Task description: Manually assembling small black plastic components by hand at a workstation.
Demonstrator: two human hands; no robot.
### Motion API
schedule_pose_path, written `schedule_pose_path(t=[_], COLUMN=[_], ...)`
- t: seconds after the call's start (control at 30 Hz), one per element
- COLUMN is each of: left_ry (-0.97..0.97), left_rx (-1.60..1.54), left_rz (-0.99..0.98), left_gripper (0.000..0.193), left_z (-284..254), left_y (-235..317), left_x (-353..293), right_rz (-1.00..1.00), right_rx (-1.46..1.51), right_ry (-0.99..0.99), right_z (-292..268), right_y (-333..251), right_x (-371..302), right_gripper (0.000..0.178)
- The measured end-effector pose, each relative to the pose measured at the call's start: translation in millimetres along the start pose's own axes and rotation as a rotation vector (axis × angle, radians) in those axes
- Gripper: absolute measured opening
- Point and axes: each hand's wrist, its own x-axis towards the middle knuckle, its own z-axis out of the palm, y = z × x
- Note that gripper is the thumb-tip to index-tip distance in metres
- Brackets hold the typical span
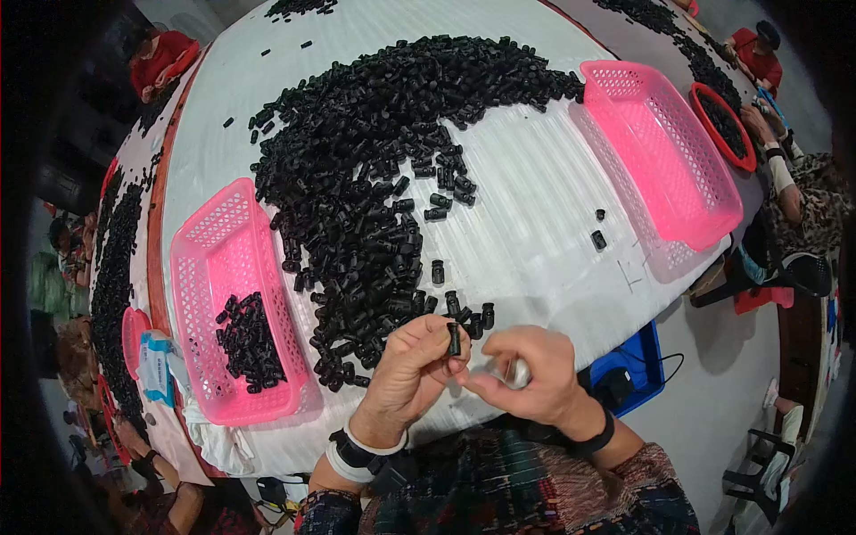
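My left hand (412,370) pinches a small black cylindrical part (454,341) upright between thumb and fingertips, over the near edge of the table. Close by on the right, my right hand (535,373) is curled around something pale and shiny (514,372), too blurred to name. The fingertips of both hands almost meet below the black part. Just beyond them stand or lie several similar black parts (452,303). A large curved heap of such parts (357,169) spreads from in front of my left hand to the far side of the table.
On the left, a pink basket (290,357) holds a small pile of black parts. Another pink basket (727,214) stands at the right edge. A blue tray (655,357) with a black object sits below the table's right edge. Other people work at neighbouring tables.
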Motion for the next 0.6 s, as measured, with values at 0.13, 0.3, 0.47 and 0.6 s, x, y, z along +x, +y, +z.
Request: schedule_pose_path(t=[0.13, 0.3, 0.47, 0.6], left_ry=[-0.058, -0.078, -0.07, -0.07], left_rx=[-0.025, -0.005, 0.013, 0.048], left_rz=[-0.041, -0.061, -0.073, -0.067], left_gripper=[0.013, 0.014, 0.015, 0.016], left_z=[5, 9, 12, 18], left_y=[2, 1, -1, -2], left_x=[-3, -8, -17, -23], right_rz=[0.303, 0.331, 0.169, 0.109], right_rx=[0.497, 0.372, 0.236, 0.252], right_ry=[-0.074, -0.128, -0.078, -0.093], right_z=[-6, -4, -4, -2], right_y=[2, 4, 0, -4], right_x=[3, 4, 6, 5], right_gripper=[0.021, 0.018, 0.018, 0.018])
